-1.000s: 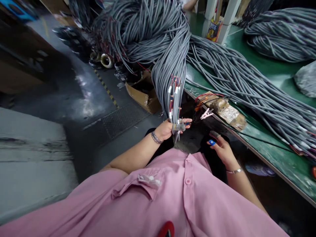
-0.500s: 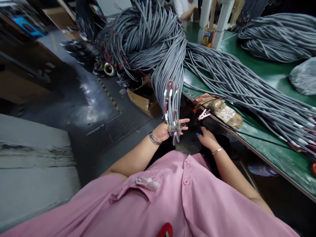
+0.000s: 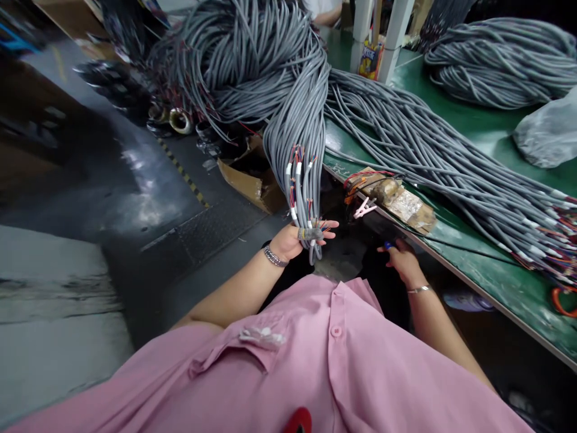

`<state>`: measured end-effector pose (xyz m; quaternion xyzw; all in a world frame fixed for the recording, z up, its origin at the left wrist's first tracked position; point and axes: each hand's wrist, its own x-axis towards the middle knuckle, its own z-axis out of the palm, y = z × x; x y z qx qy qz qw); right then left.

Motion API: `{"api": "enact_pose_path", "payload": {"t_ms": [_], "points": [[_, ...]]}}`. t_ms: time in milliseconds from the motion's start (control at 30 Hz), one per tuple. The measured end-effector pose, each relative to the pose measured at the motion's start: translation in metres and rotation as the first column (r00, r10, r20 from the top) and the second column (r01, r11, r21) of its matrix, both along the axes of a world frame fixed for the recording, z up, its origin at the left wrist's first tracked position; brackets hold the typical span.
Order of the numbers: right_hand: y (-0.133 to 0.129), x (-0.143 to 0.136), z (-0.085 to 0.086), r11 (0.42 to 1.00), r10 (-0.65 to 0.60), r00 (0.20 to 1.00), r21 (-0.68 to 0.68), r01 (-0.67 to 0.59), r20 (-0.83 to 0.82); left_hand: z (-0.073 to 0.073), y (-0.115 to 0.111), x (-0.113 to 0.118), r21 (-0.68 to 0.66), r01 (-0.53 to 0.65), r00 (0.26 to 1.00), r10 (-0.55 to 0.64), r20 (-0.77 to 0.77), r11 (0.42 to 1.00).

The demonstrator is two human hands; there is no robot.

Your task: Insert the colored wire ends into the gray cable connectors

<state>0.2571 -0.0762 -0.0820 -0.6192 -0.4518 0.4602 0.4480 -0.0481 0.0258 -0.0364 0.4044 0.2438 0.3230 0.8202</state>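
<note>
**Hands at the hanging ends of a grey cable bundle, beside the table edge**

At centre frame, the left hand (image 3: pixel 293 237) grips the lower ends of a thick bundle of grey cables (image 3: pixel 300 138), fingers spread, coloured wire tips poking out. The bundle drapes down over the near edge of the green table (image 3: pixel 491 282), which runs diagonally toward the lower right. The right hand (image 3: pixel 402 260) sits lower, just under that edge, loosely curled around a small blue object (image 3: pixel 386 245); I cannot tell how firmly. Left of the bundle lies open dark floor (image 3: pixel 135 198), with a brown cardboard box (image 3: pixel 250 180) close behind the cables.
</note>
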Motion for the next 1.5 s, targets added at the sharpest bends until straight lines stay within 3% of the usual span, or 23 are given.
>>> {"api": "enact_pose_path", "payload": {"t_ms": [100, 167, 233, 367, 467, 567, 700, 933, 1233, 1500], "points": [[0.001, -0.014, 0.005, 0.995, -0.099, 0.931, -0.062, 0.083, -0.35, -0.001, -0.001, -0.002, -0.036, -0.029, 0.999, 0.028, -0.032, 0.999], [-0.001, -0.022, 0.013, 0.998, -0.045, 0.855, -0.058, 0.017, -0.517, -0.001, -0.003, -0.001, -0.048, -0.06, 0.997, 0.057, -0.058, 0.997], [-0.002, -0.029, 0.02, 0.997, -0.007, 0.82, -0.063, -0.035, -0.572, 0.0, -0.006, 0.002, -0.035, -0.092, 0.993, 0.089, -0.083, 0.995], [-0.004, -0.045, 0.03, 0.993, 0.014, 0.813, -0.089, -0.081, -0.582, 0.006, -0.015, 0.014, 0.047, -0.175, 0.977, 0.179, -0.115, 0.984], [-0.002, -0.065, 0.038, 0.988, 0.059, 0.867, -0.093, -0.12, -0.495, 0.011, -0.023, 0.026, 0.093, -0.186, 0.969, 0.198, -0.148, 0.978], [0.002, -0.087, 0.047, 0.994, 0.101, 0.937, 0.006, -0.105, -0.335, 0.013, -0.03, 0.038, 0.142, -0.204, 0.957, 0.228, -0.179, 0.969], [0.012, -0.104, 0.057, 0.991, 0.105, 0.952, 0.108, -0.076, -0.288, 0.012, -0.035, 0.047, 0.195, -0.252, 0.937, 0.29, -0.195, 0.948], [0.026, -0.108, 0.057, 0.992, 0.063, 0.944, 0.122, -0.024, -0.325, 0.002, -0.036, 0.05, 0.185, -0.296, 0.933, 0.325, -0.153, 0.937], [0.029, -0.11, 0.057, 0.986, 0.003, 0.908, 0.151, 0.067, -0.419, 0.002, -0.035, 0.047, 0.235, -0.282, 0.918, 0.333, -0.215, 0.93], [0.035, -0.113, 0.061, 0.995, 0.054, 0.905, 0.096, -0.015, -0.421, 0.006, -0.037, 0.055, 0.202, -0.332, 0.914, 0.367, -0.171, 0.921]]}}
